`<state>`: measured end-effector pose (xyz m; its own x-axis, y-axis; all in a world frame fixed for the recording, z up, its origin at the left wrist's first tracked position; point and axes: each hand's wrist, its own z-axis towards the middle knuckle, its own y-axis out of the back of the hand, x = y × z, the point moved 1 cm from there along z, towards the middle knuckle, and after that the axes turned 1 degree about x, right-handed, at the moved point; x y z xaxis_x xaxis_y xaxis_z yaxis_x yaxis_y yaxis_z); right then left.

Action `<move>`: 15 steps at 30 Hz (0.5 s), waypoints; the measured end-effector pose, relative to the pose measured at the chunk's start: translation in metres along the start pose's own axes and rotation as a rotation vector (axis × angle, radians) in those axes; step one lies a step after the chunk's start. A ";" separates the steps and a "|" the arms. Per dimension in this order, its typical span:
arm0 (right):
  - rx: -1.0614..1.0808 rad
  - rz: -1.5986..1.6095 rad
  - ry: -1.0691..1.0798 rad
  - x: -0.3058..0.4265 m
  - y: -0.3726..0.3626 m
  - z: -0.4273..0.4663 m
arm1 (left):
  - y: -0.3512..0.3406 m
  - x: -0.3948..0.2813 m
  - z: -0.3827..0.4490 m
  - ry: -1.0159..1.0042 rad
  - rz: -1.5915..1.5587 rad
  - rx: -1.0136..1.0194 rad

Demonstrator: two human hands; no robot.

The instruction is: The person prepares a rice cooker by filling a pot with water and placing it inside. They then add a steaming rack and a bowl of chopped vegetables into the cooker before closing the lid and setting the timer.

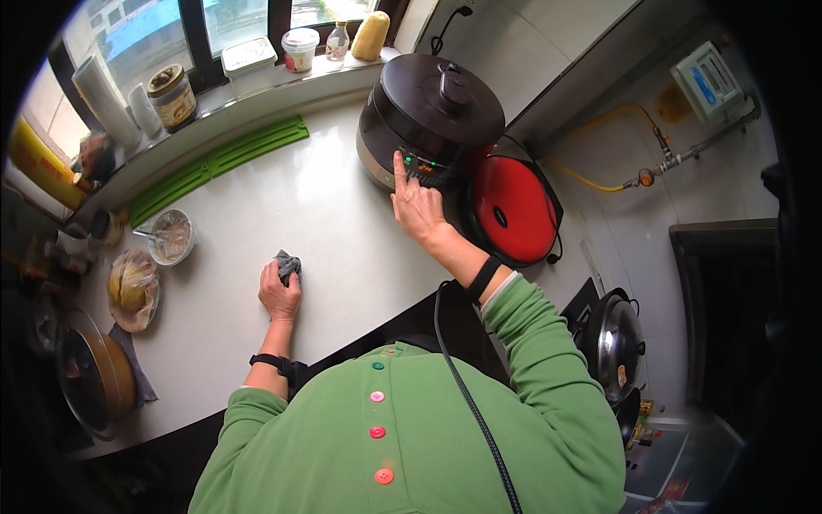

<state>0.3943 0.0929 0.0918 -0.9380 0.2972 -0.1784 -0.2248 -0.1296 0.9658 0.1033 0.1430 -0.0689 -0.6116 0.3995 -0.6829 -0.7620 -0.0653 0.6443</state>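
Note:
A dark electric pressure cooker (443, 96) stands in the back corner of the white countertop (321, 212), its lid on and green and orange lights lit on its panel. My right hand (417, 205) reaches to this panel. Its index finger is stretched out at the panel's left part, the other fingers curled with nothing in them; whether the fingertip presses is too fine to tell. Lower left, my left hand (280, 292) rests on the countertop, gripping a crumpled grey cloth (289, 266).
A red electric griddle (514, 205) stands right of the cooker. At left are a plastic-covered bowl (173, 238), a wrapped plate of food (133, 289) and a lidded pan (96, 379). A green plastic strip (257, 148) lies below the windowsill, which holds jars and tubs (300, 50).

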 end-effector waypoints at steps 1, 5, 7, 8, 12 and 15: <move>0.027 -0.059 -0.011 -0.001 0.000 0.005 | 0.000 0.000 0.000 0.001 -0.001 -0.001; 0.010 -0.125 -0.068 -0.009 -0.020 0.016 | 0.000 0.002 -0.001 -0.002 0.005 0.005; 0.077 -0.187 -0.098 -0.008 -0.023 0.018 | -0.001 0.002 -0.002 -0.005 0.002 0.003; 0.111 -0.218 -0.114 -0.007 -0.024 0.019 | -0.001 0.001 -0.002 0.001 -0.002 0.011; 0.188 -0.241 -0.180 -0.002 -0.034 0.025 | 0.000 0.001 -0.001 -0.001 -0.005 0.016; 0.188 -0.165 -0.166 0.001 -0.027 0.022 | 0.002 -0.004 -0.001 -0.001 -0.023 0.015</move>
<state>0.4054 0.1178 0.0699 -0.8335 0.4519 -0.3179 -0.3037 0.1060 0.9469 0.1039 0.1404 -0.0655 -0.5938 0.4018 -0.6971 -0.7724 -0.0420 0.6337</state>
